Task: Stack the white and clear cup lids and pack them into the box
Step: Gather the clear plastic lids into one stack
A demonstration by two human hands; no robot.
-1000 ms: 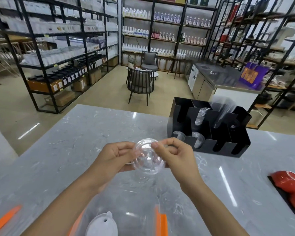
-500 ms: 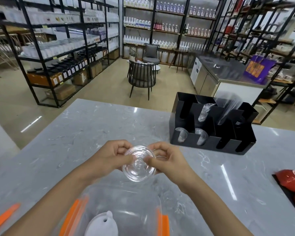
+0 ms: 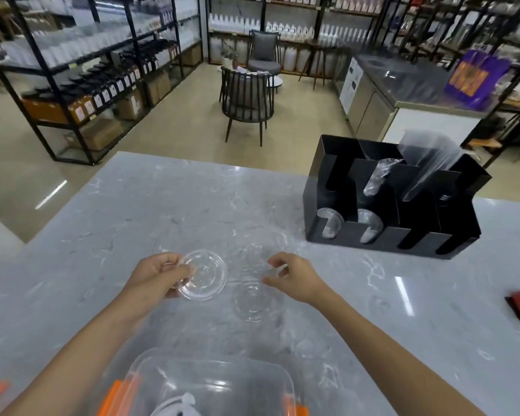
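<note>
Marble counter, left hand gripping clear lid; right hand loose, black organizer beyond

No text is proving readable: the labels on the dark bottles left of the chair are showing only blurred white patches.

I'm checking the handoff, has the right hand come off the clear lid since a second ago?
Yes. The right hand has let go and shifted right toward the black organizer; only the left hand holds the clear lid.
</note>
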